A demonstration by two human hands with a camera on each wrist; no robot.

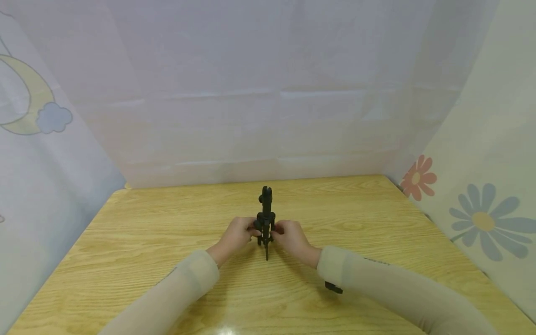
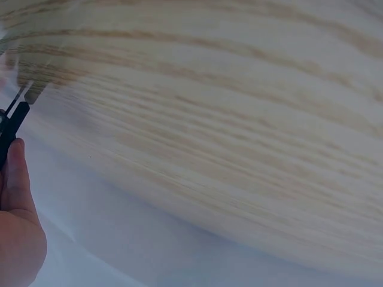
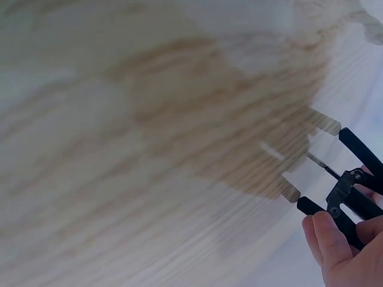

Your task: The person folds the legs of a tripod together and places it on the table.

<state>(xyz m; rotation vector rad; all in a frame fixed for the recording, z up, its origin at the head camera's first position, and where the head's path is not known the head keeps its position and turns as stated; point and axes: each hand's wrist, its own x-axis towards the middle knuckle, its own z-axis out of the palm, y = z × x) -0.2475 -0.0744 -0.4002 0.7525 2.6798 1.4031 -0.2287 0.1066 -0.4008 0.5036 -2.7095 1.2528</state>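
So I'm running this one through the cameras, and the thing in play is a black, jointed, stand-type gadget [image 1: 266,215] with slim straight legs. It's near the middle of the yellow wood-grain surface [image 1: 368,218], right between the hands. Both are gripping it: left hand [image 1: 235,234] on one side, right hand [image 1: 294,241] pinching a leg on the other, just by the small dark hinge bracket [image 3: 340,194]. Can't tell if every leg is bearing on the surface, tbh.

My take on handling it: brace with one hand, ease the leg with the other, and let it swing about its pivot rather than twisting it. Fingertips off the bracket, since it could nip. I'd also go easy around the thin dark rod [image 3: 331,172] between the legs; looks bendable to me.
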